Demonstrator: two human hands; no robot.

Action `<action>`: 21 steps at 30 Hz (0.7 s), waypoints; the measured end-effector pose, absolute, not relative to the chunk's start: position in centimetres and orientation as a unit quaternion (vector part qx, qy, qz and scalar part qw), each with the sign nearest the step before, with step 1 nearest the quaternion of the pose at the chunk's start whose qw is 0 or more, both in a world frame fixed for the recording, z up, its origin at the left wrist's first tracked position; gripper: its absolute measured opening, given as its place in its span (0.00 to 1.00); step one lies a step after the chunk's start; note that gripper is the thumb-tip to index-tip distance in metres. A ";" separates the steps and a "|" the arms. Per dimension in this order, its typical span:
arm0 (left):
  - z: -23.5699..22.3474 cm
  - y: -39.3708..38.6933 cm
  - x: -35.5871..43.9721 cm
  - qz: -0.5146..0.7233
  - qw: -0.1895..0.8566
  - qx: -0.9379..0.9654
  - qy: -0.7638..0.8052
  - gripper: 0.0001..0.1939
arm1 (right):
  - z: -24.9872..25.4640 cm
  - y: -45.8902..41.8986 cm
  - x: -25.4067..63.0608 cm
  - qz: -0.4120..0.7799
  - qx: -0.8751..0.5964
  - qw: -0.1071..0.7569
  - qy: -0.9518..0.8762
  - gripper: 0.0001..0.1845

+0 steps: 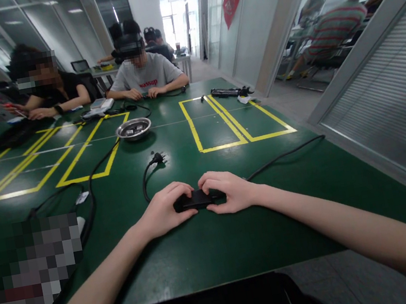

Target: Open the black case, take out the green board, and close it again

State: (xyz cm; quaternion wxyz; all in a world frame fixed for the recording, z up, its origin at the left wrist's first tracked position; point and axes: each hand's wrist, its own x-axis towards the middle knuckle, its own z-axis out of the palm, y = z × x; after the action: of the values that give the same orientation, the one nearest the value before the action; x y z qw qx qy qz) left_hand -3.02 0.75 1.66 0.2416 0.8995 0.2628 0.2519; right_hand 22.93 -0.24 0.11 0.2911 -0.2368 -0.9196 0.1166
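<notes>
A black power adapter (pixel 197 199) lies between my two hands on the green table, low in the middle of the head view. My left hand (pixel 166 208) grips its left end with thumb and fingers. My right hand (pixel 229 191) pinches the right end the same way. From the left side a cord curves up to a black plug (pixel 157 158) with metal prongs, resting on the table. A thin black cable (pixel 286 156) runs from behind my right hand toward the table's right edge. Part of the adapter is hidden under my fingers.
A metal bowl (pixel 134 129) with small metal parts stands ahead. Yellow tape (pixel 223 147) outlines rectangles on the green table (pixel 205 256). At left are a blurred-out object (pixel 36 275) and a black cable (pixel 92 192). Across the table a person (pixel 145 73) handles a cord.
</notes>
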 end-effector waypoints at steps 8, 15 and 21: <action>1.5 1.2 -3.0 0.237 0.173 0.909 0.294 0.11 | -0.2 0.1 22.8 0.037 -0.253 0.272 -0.928 0.15; 1.4 1.6 -3.1 0.222 0.129 0.915 0.313 0.16 | -0.3 0.3 22.8 0.004 -0.280 0.295 -0.914 0.16; 1.0 1.8 -2.9 0.259 0.091 0.918 0.287 0.20 | -0.1 0.5 22.8 -0.035 -0.289 0.296 -0.910 0.14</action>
State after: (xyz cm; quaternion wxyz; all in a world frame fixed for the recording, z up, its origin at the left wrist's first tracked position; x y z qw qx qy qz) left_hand -2.90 1.85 0.98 0.0909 0.9179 0.2869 0.2585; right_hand 22.77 0.47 -0.08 0.2959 -0.2892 -0.9097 -0.0353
